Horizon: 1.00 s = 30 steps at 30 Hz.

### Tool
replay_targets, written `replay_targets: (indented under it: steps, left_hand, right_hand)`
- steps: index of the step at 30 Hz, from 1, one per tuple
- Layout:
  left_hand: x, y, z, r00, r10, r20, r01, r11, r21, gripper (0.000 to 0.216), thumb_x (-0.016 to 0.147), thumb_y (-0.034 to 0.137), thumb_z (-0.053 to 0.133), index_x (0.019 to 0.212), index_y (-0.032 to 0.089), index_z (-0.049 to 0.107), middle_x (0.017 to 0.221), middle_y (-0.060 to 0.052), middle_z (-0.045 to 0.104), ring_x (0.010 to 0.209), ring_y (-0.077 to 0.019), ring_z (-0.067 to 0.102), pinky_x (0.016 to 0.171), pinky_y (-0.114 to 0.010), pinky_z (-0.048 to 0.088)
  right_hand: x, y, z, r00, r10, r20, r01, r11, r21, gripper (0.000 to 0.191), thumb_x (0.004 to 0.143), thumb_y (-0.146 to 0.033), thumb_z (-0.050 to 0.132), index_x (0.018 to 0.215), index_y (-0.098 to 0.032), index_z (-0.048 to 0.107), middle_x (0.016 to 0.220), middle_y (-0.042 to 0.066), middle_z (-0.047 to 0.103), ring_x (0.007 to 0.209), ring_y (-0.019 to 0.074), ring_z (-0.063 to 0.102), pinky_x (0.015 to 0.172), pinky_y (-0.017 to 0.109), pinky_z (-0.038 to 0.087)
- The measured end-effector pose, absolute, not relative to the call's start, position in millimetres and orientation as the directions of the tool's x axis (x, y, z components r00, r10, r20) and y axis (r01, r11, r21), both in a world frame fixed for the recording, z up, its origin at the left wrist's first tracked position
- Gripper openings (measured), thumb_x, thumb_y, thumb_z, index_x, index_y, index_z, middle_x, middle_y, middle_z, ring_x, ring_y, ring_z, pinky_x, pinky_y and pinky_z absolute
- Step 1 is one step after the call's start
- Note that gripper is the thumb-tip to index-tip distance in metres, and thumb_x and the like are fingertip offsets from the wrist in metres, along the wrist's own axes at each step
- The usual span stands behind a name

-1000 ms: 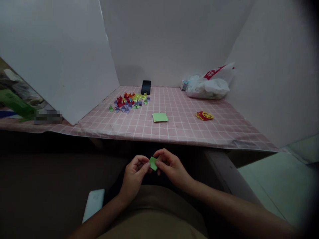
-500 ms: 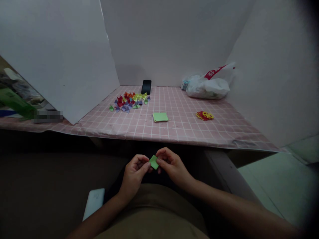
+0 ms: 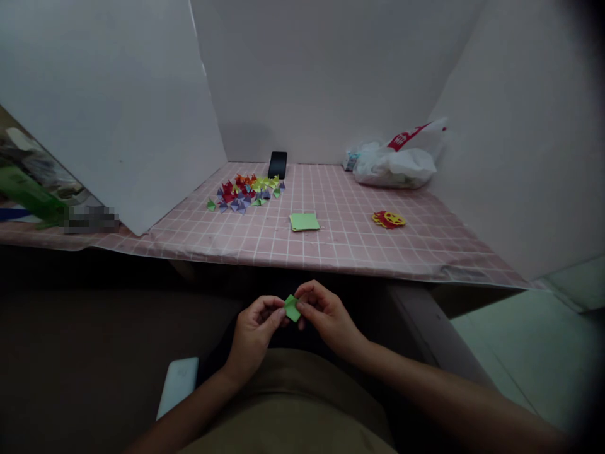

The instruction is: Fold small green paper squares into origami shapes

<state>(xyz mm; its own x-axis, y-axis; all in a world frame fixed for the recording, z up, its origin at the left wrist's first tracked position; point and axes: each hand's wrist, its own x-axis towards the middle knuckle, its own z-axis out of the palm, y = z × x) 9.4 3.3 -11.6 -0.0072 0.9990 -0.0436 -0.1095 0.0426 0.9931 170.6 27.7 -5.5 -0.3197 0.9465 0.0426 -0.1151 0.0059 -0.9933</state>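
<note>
Below the table's front edge, over my lap, both hands pinch one small green folded paper (image 3: 292,308). My left hand (image 3: 254,335) grips its left side with thumb and fingers closed. My right hand (image 3: 326,318) holds its right side, fingers curled over it. On the pink checked tablecloth (image 3: 350,246) ahead lies a small stack of green paper squares (image 3: 304,221). Farther back on the left sits a heap of several small folded paper pieces (image 3: 244,191) in red, yellow, purple and green.
A black phone (image 3: 277,164) leans at the back wall. A white plastic bag (image 3: 396,164) lies at the back right, and a red and yellow paper shape (image 3: 388,219) sits right of centre. White boards wall in the table. A white object (image 3: 178,384) rests by my left forearm.
The green paper looks slightly smaller between my fingers than a second ago, and both hands have shifted a little upward. Everything on the table is unchanged.
</note>
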Motion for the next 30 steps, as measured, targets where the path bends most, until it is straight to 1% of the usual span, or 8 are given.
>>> replay_targets:
  steps: [5, 8, 12, 18, 25, 30]
  left_hand:
    - [7.5, 4.6, -10.9, -0.022, 0.998, -0.056, -0.093, 0.054, 0.994, 0.015, 0.074, 0.028, 0.071, 0.083, 0.016, 0.068, 0.070, -0.001, 0.069, 0.064, -0.0143, 0.063, 0.064, -0.026, 0.051]
    - [5.4, 4.4, -11.0, 0.020, 0.999, -0.045, -0.106, 0.047, 0.993, 0.016, 0.076, 0.028, 0.070, 0.086, 0.016, 0.069, 0.073, -0.001, 0.070, 0.068, -0.0144, 0.064, 0.068, -0.025, 0.051]
    - [4.0, 3.4, -12.2, 0.088, 0.995, -0.048, -0.153, 0.061, 0.986, 0.020, 0.077, 0.028, 0.070, 0.093, 0.016, 0.069, 0.081, -0.003, 0.071, 0.074, -0.0151, 0.064, 0.073, -0.026, 0.051]
    - [5.4, 4.4, -15.6, 0.090, 0.994, -0.061, -0.192, 0.077, 0.978, 0.019, 0.075, 0.026, 0.073, 0.091, 0.016, 0.069, 0.080, -0.002, 0.070, 0.073, -0.0137, 0.063, 0.072, -0.025, 0.051]
    - [6.1, 5.7, -17.0, 0.093, 0.993, -0.079, -0.200, 0.096, 0.975, 0.020, 0.073, 0.024, 0.073, 0.091, 0.016, 0.068, 0.081, -0.002, 0.070, 0.073, -0.0132, 0.062, 0.072, -0.025, 0.050]
    - [5.8, 6.0, -16.4, 0.101, 0.991, -0.091, -0.187, 0.109, 0.976, 0.018, 0.074, 0.025, 0.072, 0.089, 0.015, 0.067, 0.078, -0.001, 0.069, 0.073, -0.0130, 0.062, 0.072, -0.025, 0.049]
  right_hand:
    - [171.4, 27.9, -4.4, -0.359, 0.932, 0.047, -0.112, 0.008, -0.994, 0.011, 0.084, -0.027, 0.060, 0.089, -0.018, 0.059, 0.067, -0.004, 0.059, 0.053, 0.0093, 0.057, 0.055, 0.024, 0.044]
    - [172.9, 29.6, -3.6, -0.384, 0.923, 0.012, -0.095, -0.026, -0.995, 0.013, 0.084, -0.029, 0.061, 0.086, -0.016, 0.060, 0.069, -0.002, 0.063, 0.054, 0.0099, 0.058, 0.057, 0.025, 0.044]
    - [174.1, 32.1, -3.8, -0.352, 0.935, -0.041, -0.106, -0.084, -0.991, 0.014, 0.083, -0.029, 0.062, 0.083, -0.015, 0.060, 0.064, -0.002, 0.062, 0.053, 0.0102, 0.058, 0.058, 0.025, 0.043]
    - [173.1, 32.3, -3.5, -0.344, 0.934, -0.095, -0.146, -0.153, -0.977, 0.015, 0.080, -0.029, 0.065, 0.082, -0.015, 0.061, 0.061, -0.003, 0.062, 0.051, 0.0096, 0.056, 0.057, 0.025, 0.041]
    - [172.4, 32.6, -4.2, -0.336, 0.934, -0.120, -0.134, -0.174, -0.976, 0.016, 0.080, -0.030, 0.066, 0.080, -0.015, 0.062, 0.058, -0.003, 0.061, 0.050, 0.0099, 0.056, 0.057, 0.025, 0.041]
    - [172.4, 32.6, -6.5, -0.344, 0.934, -0.095, -0.103, -0.138, -0.985, 0.016, 0.081, -0.031, 0.065, 0.080, -0.015, 0.062, 0.060, -0.002, 0.062, 0.051, 0.0102, 0.056, 0.056, 0.025, 0.041]
